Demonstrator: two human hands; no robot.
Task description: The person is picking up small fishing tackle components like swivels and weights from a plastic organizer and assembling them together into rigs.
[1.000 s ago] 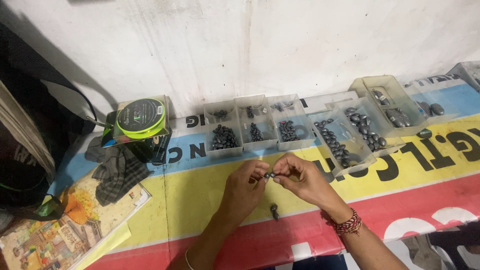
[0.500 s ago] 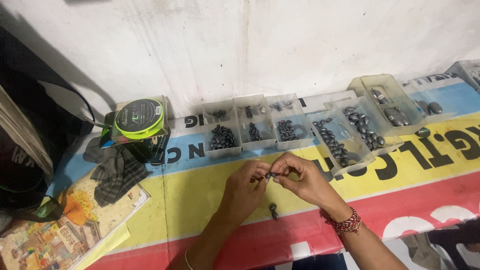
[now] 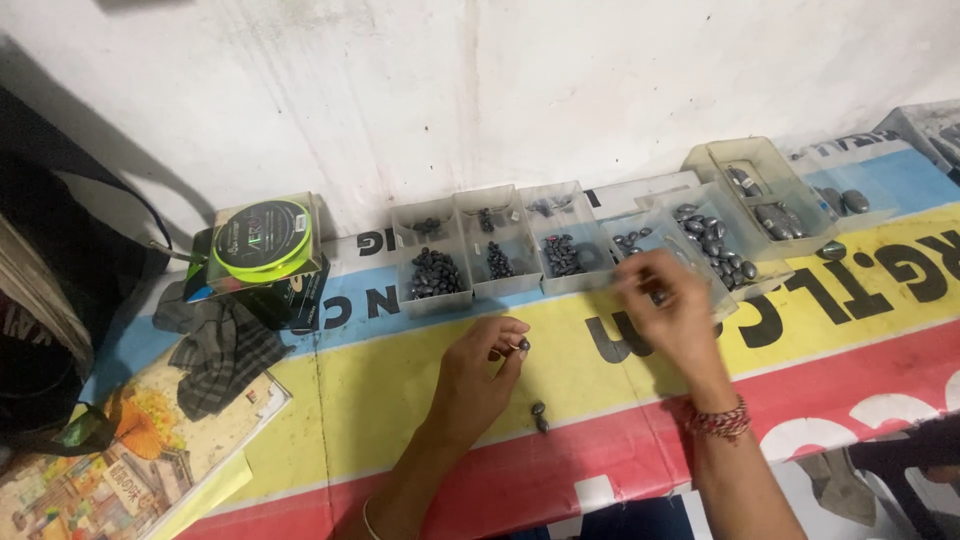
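The left hand (image 3: 478, 372) pinches a small dark sinker (image 3: 523, 345) at its fingertips, two more sinkers (image 3: 539, 415) lying just below. The right hand (image 3: 668, 305), blurred, fingers loosely apart, hovers beside the clear compartment trays (image 3: 500, 250); far left of the pinch sits a clear box with a neon-yellow line spool (image 3: 263, 240).

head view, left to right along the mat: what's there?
Picture book → dark checked cloth → spool of green line in a clear box → left hand pinching a small dark weight → right hand, blurred → clear trays of larger weights.
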